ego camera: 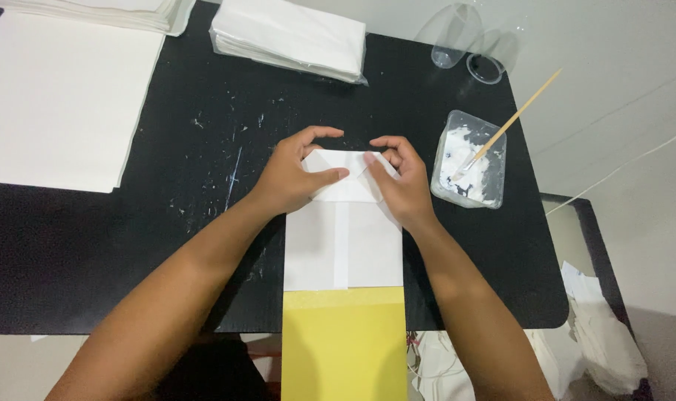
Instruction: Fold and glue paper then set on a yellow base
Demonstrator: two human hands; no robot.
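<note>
A white paper bag point(343, 245) lies flat on the black table point(130, 245), its far end folded into flaps. My left hand point(293, 174) presses on the left side of that fold, thumb across the flap. My right hand point(399, 178) presses the right side, fingers curled over the fold's corner. A yellow sheet point(344, 345) sticks out from under the bag's near end and hangs past the table's front edge.
A clear tub of white paste point(469, 160) with a wooden stick point(516, 119) stands right of my hands. Behind it are clear plastic cups point(464, 44). Stacks of white paper point(289, 37) lie at the back, a large white sheet point(56, 96) at left, crumpled paper point(605, 334) on the floor.
</note>
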